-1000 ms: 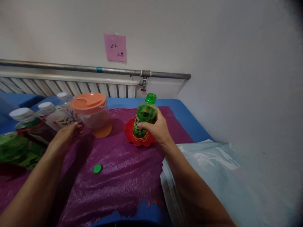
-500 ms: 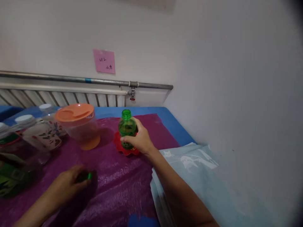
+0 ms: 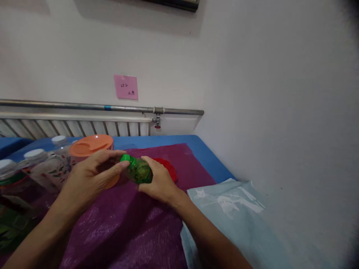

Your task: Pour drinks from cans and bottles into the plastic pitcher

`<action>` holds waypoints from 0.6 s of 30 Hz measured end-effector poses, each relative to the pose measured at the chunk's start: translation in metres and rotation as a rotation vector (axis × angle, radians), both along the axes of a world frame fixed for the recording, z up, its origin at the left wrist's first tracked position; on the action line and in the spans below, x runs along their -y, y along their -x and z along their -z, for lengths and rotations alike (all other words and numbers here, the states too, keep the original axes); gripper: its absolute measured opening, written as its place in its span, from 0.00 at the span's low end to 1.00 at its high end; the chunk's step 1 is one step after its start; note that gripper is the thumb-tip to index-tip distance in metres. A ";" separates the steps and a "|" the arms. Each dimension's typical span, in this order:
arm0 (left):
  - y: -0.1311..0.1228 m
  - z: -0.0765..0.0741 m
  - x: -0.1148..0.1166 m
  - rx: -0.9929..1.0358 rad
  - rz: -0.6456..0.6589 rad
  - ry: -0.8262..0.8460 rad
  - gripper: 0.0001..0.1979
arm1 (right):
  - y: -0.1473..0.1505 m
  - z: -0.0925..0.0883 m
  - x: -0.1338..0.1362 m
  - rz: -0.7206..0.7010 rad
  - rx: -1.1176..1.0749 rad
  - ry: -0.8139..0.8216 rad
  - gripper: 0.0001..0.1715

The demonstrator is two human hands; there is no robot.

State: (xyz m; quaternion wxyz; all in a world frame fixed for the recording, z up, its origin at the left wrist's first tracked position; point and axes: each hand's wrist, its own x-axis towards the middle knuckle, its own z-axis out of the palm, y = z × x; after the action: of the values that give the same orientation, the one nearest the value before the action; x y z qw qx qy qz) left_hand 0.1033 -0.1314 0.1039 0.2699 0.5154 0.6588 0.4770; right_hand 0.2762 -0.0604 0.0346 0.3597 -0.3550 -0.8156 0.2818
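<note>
My right hand (image 3: pixel 159 183) is wrapped round a small green plastic bottle (image 3: pixel 139 170), which leans with its neck toward the left. At the neck, my left hand (image 3: pixel 94 170) pinches a green bottle cap (image 3: pixel 126 158) between thumb and fingertips. The cap sits at the bottle's mouth; whether it is threaded on cannot be told. Behind my right hand lies a red scalloped dish (image 3: pixel 168 168), partly covered by the hand and bottle. A pitcher with an orange lid (image 3: pixel 92 145) stands just beyond my left hand, which hides much of its body.
Several clear bottles with white caps (image 3: pixel 35 154) stand at the left. Purple plastic sheeting (image 3: pixel 134 228) covers much of the blue table (image 3: pixel 202 157). A pale blue cloth (image 3: pixel 215 201) lies at the right, near the wall. A pipe (image 3: pixel 126 108) runs along the back wall.
My right hand has lifted the bottle off the red dish and tilted it left. My left hand has risen from the purple sheeting, bringing the green cap to the bottle's mouth. The view has tipped upward.
</note>
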 end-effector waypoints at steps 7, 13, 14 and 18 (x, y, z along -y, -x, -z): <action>0.011 -0.005 -0.010 -0.176 0.061 0.051 0.29 | 0.000 0.004 -0.002 0.046 0.105 -0.109 0.46; 0.007 -0.010 -0.016 -0.256 0.083 0.068 0.29 | -0.001 0.003 -0.001 0.062 0.130 -0.110 0.44; 0.005 -0.010 -0.017 -0.247 0.095 0.075 0.30 | -0.001 0.002 -0.001 0.057 0.112 -0.089 0.43; 0.009 -0.003 -0.028 -0.274 0.110 0.049 0.36 | -0.002 -0.003 0.003 -0.012 0.004 0.047 0.39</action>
State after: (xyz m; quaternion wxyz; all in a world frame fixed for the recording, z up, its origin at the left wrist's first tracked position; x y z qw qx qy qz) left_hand 0.0938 -0.1035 0.1071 0.2154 0.6042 0.6718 0.3704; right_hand 0.2779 -0.0637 0.0380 0.3478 -0.3591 -0.8116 0.3022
